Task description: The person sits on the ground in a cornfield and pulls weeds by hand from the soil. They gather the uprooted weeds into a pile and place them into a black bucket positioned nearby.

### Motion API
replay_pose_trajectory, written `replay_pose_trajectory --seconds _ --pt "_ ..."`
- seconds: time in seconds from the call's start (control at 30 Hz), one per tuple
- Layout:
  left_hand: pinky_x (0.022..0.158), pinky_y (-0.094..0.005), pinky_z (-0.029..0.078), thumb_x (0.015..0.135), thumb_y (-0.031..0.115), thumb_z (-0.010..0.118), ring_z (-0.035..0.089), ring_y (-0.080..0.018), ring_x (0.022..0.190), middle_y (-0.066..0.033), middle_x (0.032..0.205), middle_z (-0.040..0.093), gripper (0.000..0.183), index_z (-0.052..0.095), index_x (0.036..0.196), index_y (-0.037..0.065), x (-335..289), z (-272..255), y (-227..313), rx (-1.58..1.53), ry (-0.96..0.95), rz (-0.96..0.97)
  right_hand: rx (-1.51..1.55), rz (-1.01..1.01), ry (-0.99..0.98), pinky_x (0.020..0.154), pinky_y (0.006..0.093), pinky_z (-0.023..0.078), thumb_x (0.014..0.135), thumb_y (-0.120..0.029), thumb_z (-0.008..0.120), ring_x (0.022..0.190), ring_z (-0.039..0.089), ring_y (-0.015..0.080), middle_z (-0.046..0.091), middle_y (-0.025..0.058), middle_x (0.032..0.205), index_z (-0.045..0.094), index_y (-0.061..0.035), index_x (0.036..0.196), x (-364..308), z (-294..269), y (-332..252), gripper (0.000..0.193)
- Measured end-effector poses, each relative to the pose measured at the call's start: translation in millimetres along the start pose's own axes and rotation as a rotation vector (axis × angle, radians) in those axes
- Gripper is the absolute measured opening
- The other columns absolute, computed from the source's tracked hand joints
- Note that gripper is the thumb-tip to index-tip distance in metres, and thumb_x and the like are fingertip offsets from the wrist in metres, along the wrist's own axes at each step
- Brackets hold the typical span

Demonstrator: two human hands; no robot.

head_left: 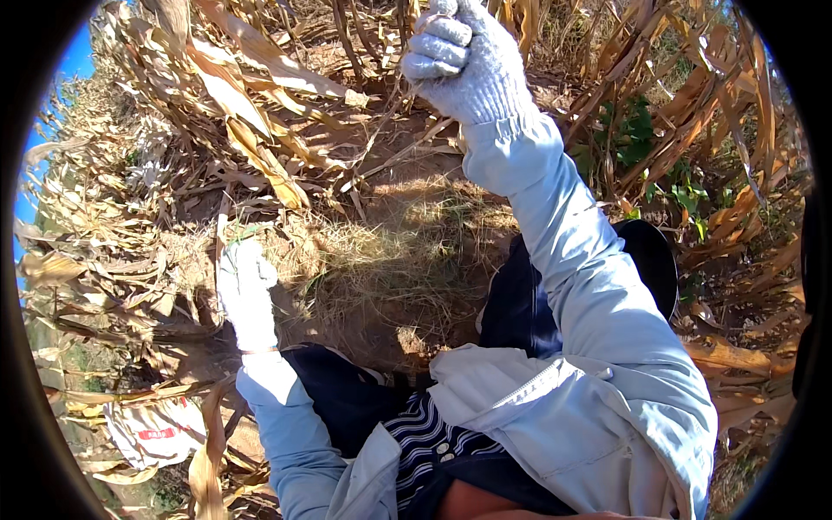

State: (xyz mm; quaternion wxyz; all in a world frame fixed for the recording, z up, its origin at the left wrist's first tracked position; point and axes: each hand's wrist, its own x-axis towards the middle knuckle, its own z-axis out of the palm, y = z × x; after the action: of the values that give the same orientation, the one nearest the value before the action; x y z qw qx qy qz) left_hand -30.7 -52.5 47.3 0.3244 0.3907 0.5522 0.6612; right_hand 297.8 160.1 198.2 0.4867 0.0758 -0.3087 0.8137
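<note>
My right hand (459, 65), in a pale grey knitted glove, is raised at the top of the head view with its fingers curled into a fist. What it grips, if anything, is cut off or hidden; dry corn stalks (345, 39) stand close by. My left hand (247, 295), also gloved and bleached by sunlight, is lower at the left with its fingers pressed together. A thin dry stalk (223, 217) and a few green blades (247, 231) show at its fingertips, but I cannot make out what lies inside the hand.
Dry corn leaves (269, 152) crowd the left and far side, and more brown plants (693, 130) stand at the right. A patch of dry grass (390, 251) covers the soil ahead of my knees. A white sack (156, 433) with a red patch lies at lower left.
</note>
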Motion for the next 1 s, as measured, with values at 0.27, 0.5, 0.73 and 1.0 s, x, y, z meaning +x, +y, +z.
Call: replay_pose_trajectory --seconds 0.27,0.5,0.73,1.0 --pt "0.059 -0.0262 0.047 0.113 0.03 0.056 0.058 -0.0106 0.062 0.001 0.074 0.063 0.027 0.069 0.103 0.009 32 32 -17 -0.159 -0.008 -0.076 -0.332 0.528 0.563 0.051 0.0257 0.034 0.113 -0.04 0.054 0.053 0.039 0.0068 0.055 -0.0039 0.073 0.065 -0.0101 0.109 -89 -91 125 0.032" --pt "0.076 -0.0306 0.051 0.11 0.04 0.057 0.061 -0.0127 0.081 -0.0026 0.086 0.065 0.036 0.069 0.103 0.007 18 70 -82 0.126 -0.256 -0.117 -0.74 0.684 0.514 0.061 0.024 0.049 0.112 -0.031 0.055 0.067 0.055 0.0078 0.068 -0.0003 0.09 0.069 -0.0104 0.117 -92 -110 182 0.025" --pt "0.083 -0.0279 0.049 0.108 0.026 0.062 0.058 -0.0098 0.093 -0.0041 0.109 0.069 0.031 0.067 0.128 0.003 11 82 -130 0.057 -0.1 -0.382 -1.052 0.447 0.496 0.1 0.0355 0.051 0.112 -0.033 0.055 0.114 0.066 0.0196 0.073 0.0071 0.125 0.067 -0.0081 0.136 -85 -150 233 0.037" --pt "0.096 -0.0275 0.05 0.104 0.009 0.067 0.065 -0.0142 0.112 -0.0087 0.126 0.072 0.026 0.067 0.129 0.0 0 99 -78 0.093 -0.339 -0.382 -0.913 0.733 0.436 0.097 0.0378 0.053 0.112 -0.05 0.048 0.106 0.069 0.0219 0.076 0.0064 0.116 0.066 -0.0107 0.137 -93 -147 231 0.05"
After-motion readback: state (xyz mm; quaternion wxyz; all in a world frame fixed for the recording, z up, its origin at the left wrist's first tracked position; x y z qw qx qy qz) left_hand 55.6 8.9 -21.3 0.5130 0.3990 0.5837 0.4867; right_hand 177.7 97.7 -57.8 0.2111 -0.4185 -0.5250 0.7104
